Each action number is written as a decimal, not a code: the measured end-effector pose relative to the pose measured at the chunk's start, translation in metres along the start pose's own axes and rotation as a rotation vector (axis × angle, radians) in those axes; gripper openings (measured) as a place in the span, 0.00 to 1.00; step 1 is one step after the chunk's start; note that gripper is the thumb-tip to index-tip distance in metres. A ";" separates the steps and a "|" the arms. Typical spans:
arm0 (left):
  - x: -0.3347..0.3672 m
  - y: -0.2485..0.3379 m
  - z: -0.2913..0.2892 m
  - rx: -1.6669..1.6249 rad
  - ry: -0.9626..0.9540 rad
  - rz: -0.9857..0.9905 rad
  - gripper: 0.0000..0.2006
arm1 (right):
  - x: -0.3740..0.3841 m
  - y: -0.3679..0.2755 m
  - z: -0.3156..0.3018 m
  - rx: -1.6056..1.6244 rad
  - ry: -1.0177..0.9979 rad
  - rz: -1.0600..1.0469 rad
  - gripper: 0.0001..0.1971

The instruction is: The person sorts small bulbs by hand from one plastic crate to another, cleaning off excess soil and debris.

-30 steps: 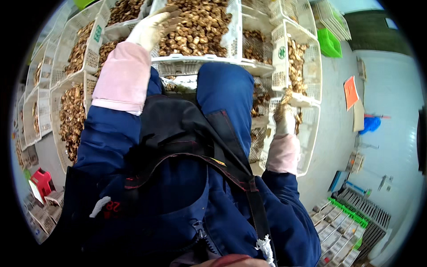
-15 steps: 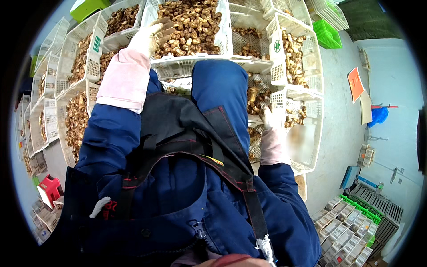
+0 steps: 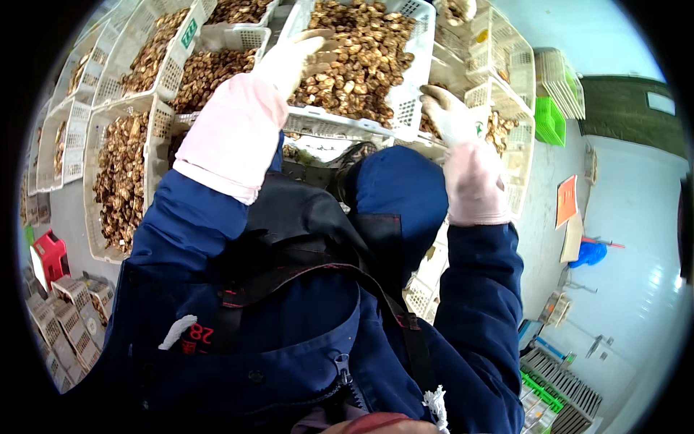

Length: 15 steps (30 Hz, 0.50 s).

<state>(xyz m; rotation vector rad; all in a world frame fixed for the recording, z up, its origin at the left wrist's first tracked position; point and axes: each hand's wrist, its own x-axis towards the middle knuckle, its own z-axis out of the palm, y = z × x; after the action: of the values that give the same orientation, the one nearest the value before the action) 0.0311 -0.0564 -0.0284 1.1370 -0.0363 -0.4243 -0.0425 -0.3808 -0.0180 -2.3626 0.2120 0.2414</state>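
A white plastic crate (image 3: 356, 124) in front of my knees holds many small brown, lumpy pieces (image 3: 354, 61) that look like mushrooms. My left hand (image 3: 289, 61), in a pale glove with soiled fingers, reaches over the crate's left side. Its fingers are stretched out apart over the brown pieces, and it grips nothing I can see. Just outside the crate's right rim is my right hand (image 3: 447, 114), gloved too, with its fingers apart and the dirty tips pointing toward the rim. Pink cuffs cover both wrists.
More white crates of brown pieces stand left (image 3: 121, 181), behind (image 3: 220, 64) and right (image 3: 506, 134). A pale gloved hand (image 3: 457, 10), seemingly another person's, shows at the top edge. Green crates (image 3: 549, 121) stand at far right, and a red stool (image 3: 48, 257) at far left.
My right hand has moved up from the lower right crates to the main crate's right rim. My left hand remains over the left side. The view has shifted, with the crate now farther right.
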 end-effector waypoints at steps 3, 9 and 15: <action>-0.002 0.006 -0.014 -0.024 0.072 0.071 0.17 | 0.050 -0.052 0.053 -0.651 -0.284 -0.034 0.24; -0.001 0.008 -0.021 -0.058 0.099 0.094 0.17 | 0.103 -0.034 0.120 -1.273 -0.606 -0.063 0.29; 0.006 0.019 -0.004 -0.039 0.045 0.080 0.15 | 0.151 0.081 0.123 -1.121 -0.615 0.066 0.32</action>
<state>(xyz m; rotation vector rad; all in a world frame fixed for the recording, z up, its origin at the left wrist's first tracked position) 0.0437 -0.0482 -0.0141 1.1022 -0.0342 -0.3270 0.0725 -0.3656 -0.1946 -3.1746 -0.2137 1.3873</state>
